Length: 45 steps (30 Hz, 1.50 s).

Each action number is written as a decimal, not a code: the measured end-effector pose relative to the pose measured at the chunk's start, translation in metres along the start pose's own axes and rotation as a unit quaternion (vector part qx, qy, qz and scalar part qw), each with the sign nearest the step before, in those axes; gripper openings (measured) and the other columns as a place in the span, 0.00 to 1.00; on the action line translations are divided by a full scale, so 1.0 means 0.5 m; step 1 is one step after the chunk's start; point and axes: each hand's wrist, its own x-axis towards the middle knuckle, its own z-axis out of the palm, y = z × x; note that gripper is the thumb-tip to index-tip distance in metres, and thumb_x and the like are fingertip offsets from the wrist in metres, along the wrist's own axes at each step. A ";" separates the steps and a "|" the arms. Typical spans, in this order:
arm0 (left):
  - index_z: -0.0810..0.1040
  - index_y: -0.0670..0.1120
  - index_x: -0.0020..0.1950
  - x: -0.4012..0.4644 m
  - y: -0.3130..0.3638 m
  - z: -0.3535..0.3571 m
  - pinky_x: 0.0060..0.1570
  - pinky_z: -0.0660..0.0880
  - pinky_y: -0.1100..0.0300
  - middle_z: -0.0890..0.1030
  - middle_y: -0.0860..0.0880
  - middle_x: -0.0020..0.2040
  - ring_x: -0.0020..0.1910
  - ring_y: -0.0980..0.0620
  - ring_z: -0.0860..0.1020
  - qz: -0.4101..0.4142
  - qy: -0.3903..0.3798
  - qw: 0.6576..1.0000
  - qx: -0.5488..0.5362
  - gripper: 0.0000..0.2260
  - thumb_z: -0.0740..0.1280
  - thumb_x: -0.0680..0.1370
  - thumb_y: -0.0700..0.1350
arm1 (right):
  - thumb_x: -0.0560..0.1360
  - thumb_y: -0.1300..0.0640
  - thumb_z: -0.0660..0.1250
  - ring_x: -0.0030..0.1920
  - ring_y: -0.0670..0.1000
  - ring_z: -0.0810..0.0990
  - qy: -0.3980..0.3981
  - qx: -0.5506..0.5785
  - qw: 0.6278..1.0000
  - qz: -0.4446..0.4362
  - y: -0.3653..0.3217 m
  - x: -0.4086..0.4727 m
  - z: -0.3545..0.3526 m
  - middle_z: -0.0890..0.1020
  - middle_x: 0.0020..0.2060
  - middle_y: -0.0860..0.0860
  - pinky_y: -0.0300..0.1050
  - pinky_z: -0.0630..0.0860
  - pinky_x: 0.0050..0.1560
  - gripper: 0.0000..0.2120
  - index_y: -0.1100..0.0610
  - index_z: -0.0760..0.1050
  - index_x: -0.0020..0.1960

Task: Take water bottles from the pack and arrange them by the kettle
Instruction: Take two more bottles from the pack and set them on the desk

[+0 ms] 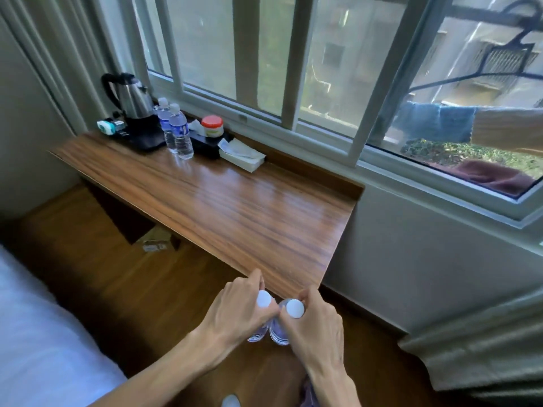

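My left hand (239, 309) grips a clear water bottle by its neck, its white cap (263, 298) showing between the fingers. My right hand (316, 321) holds a second bottle the same way, white cap (295, 308) up. Both bottles hang side by side just below the near edge of the wooden desk (235, 212). At the desk's far left stands a steel kettle (132, 98) on a black tray, with two blue-labelled water bottles (176, 132) upright right beside it. Another white cap (230, 401) peeks in at the bottom edge; the pack itself is hidden.
A red-lidded jar (212, 126) and a tissue box (242, 156) sit right of the bottles by the window. A white bed (38, 333) lies at the left. A cardboard box (154, 240) is under the desk. A curtain (476, 336) hangs at the right.
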 end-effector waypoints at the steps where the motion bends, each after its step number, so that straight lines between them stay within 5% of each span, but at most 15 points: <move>1: 0.68 0.48 0.43 0.007 -0.018 -0.015 0.33 0.67 0.54 0.77 0.50 0.37 0.39 0.42 0.77 -0.009 0.007 1.000 -0.005 0.17 0.66 0.68 0.59 | 0.69 0.41 0.69 0.36 0.52 0.80 -0.002 -0.001 1.000 -0.011 -0.021 0.012 0.011 0.82 0.34 0.47 0.43 0.70 0.35 0.14 0.47 0.68 0.43; 5: 0.67 0.49 0.42 0.030 -0.085 -0.078 0.30 0.64 0.57 0.77 0.51 0.36 0.35 0.45 0.75 -0.043 0.030 0.998 -0.027 0.16 0.67 0.68 0.59 | 0.68 0.43 0.69 0.32 0.51 0.81 -0.034 0.013 0.999 -0.031 -0.100 0.054 0.062 0.81 0.32 0.47 0.50 0.79 0.35 0.12 0.48 0.70 0.44; 15: 0.64 0.51 0.39 0.138 -0.249 -0.217 0.27 0.60 0.60 0.73 0.51 0.33 0.31 0.49 0.69 -0.106 0.058 0.992 -0.038 0.16 0.64 0.66 0.61 | 0.66 0.43 0.70 0.35 0.54 0.79 -0.091 0.005 0.993 -0.074 -0.290 0.184 0.180 0.79 0.31 0.49 0.52 0.77 0.38 0.14 0.51 0.69 0.39; 21: 0.67 0.49 0.41 0.249 -0.339 -0.302 0.31 0.66 0.54 0.76 0.50 0.34 0.36 0.45 0.76 -0.124 0.080 0.989 -0.019 0.15 0.68 0.69 0.57 | 0.65 0.43 0.69 0.37 0.55 0.80 -0.109 0.018 0.990 -0.085 -0.411 0.285 0.237 0.79 0.32 0.49 0.50 0.77 0.38 0.14 0.52 0.70 0.39; 28: 0.70 0.48 0.41 0.420 -0.442 -0.402 0.27 0.63 0.58 0.72 0.51 0.29 0.29 0.52 0.70 -0.114 0.089 0.989 -0.036 0.14 0.69 0.69 0.56 | 0.64 0.40 0.68 0.33 0.48 0.79 -0.072 0.045 0.992 -0.093 -0.541 0.435 0.314 0.79 0.31 0.46 0.46 0.79 0.34 0.15 0.50 0.72 0.40; 32: 0.70 0.48 0.41 0.507 -0.495 -0.456 0.26 0.61 0.58 0.70 0.52 0.29 0.28 0.53 0.68 -0.111 0.090 0.989 -0.046 0.14 0.69 0.70 0.56 | 0.66 0.41 0.71 0.31 0.47 0.75 -0.053 0.054 0.993 -0.087 -0.618 0.513 0.354 0.78 0.30 0.47 0.41 0.70 0.30 0.17 0.52 0.70 0.38; 39: 0.70 0.49 0.43 0.645 -0.575 -0.545 0.28 0.62 0.62 0.73 0.53 0.35 0.38 0.49 0.75 -0.081 0.077 0.994 -0.017 0.13 0.70 0.72 0.56 | 0.64 0.40 0.70 0.37 0.52 0.80 -0.039 0.049 0.997 -0.040 -0.725 0.630 0.438 0.81 0.34 0.48 0.48 0.77 0.36 0.16 0.51 0.73 0.41; 45: 0.70 0.49 0.43 0.743 -0.653 -0.595 0.27 0.59 0.65 0.72 0.55 0.36 0.34 0.56 0.70 -0.056 0.058 0.997 -0.011 0.13 0.71 0.72 0.54 | 0.63 0.39 0.70 0.40 0.52 0.81 -0.017 0.045 0.999 0.003 -0.798 0.700 0.513 0.82 0.37 0.47 0.51 0.81 0.41 0.17 0.50 0.75 0.43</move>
